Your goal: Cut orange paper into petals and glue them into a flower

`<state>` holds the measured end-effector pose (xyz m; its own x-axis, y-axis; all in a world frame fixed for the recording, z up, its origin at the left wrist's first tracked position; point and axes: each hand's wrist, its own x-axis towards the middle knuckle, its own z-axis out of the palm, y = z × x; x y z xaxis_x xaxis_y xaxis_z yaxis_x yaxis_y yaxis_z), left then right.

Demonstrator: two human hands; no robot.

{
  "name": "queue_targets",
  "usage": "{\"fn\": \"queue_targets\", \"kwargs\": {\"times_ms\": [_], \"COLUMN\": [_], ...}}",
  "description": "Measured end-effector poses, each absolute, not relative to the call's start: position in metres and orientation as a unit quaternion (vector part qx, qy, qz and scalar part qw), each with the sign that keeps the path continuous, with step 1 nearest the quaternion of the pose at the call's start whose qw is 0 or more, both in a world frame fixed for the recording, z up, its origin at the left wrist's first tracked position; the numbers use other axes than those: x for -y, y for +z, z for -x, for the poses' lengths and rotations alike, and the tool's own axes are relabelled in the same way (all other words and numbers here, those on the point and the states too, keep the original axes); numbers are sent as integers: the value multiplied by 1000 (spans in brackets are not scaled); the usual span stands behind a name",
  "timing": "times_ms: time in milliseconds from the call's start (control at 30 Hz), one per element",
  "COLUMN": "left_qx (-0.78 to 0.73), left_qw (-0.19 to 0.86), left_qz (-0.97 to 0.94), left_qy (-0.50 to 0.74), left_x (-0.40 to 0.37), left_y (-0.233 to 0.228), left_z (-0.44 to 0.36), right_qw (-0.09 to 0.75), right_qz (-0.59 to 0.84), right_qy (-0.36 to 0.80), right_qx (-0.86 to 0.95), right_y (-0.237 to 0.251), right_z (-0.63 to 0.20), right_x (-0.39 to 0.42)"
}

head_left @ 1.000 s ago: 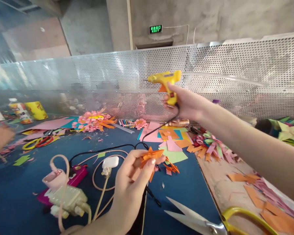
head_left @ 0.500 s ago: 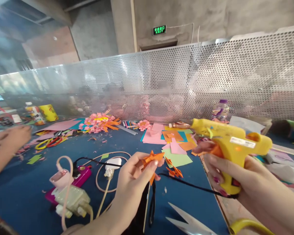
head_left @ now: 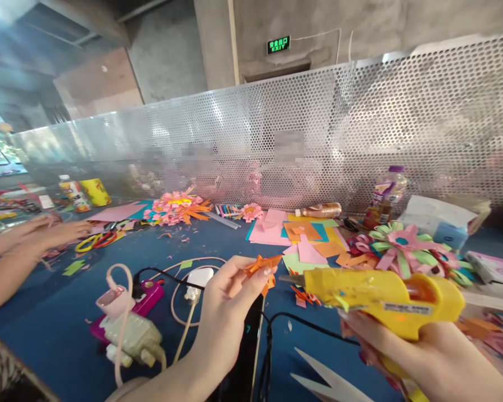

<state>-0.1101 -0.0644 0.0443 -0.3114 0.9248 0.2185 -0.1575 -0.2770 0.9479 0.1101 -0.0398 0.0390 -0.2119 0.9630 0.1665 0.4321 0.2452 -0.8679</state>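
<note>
My left hand (head_left: pixel 224 312) pinches a small orange paper flower (head_left: pixel 261 266) between thumb and fingers, held above the blue table (head_left: pixel 46 329). My right hand (head_left: pixel 419 357) grips a yellow glue gun (head_left: pixel 381 293) low at the right. The gun's nozzle points left and ends just right of the orange flower. A black cord (head_left: pixel 302 324) runs from the gun across the table. A phone (head_left: pixel 247 352) lies under my left wrist.
A power strip with plugs and a pink cable (head_left: pixel 128 329) lies at the left. Scissor blades (head_left: pixel 331 382) lie at the bottom edge. Paper flowers (head_left: pixel 400 248), coloured sheets (head_left: pixel 302 237), bottles (head_left: pixel 383 195) and a perforated metal screen (head_left: pixel 318 139) sit behind. Another person's hands (head_left: pixel 46 234) work at the far left.
My right hand has brought the glue gun down from up near the screen to table height, with its nozzle now beside the orange flower. My left hand stayed in place.
</note>
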Motion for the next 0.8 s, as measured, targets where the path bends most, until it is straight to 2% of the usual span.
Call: {"fn": "queue_targets", "kwargs": {"times_ms": [133, 367, 533, 700, 800], "left_qx": [-439, -430, -414, -401, -395], "left_qw": [404, 394, 344, 278, 261], "left_qz": [-435, -462, -519, -571, -589], "left_qy": [674, 668, 665, 661, 655], "left_x": [66, 66, 66, 68, 69], "left_y": [41, 43, 45, 45, 45], "left_z": [110, 109, 109, 112, 113], "right_qw": [336, 339, 348, 409, 410], "right_qz": [494, 503, 477, 451, 425], "right_qy": [416, 424, 399, 330, 295], "right_qx": [686, 673, 701, 721, 752], "right_y": [39, 38, 40, 43, 44], "right_z": [-107, -106, -106, -102, -104], "right_x": [40, 38, 40, 44, 43]}}
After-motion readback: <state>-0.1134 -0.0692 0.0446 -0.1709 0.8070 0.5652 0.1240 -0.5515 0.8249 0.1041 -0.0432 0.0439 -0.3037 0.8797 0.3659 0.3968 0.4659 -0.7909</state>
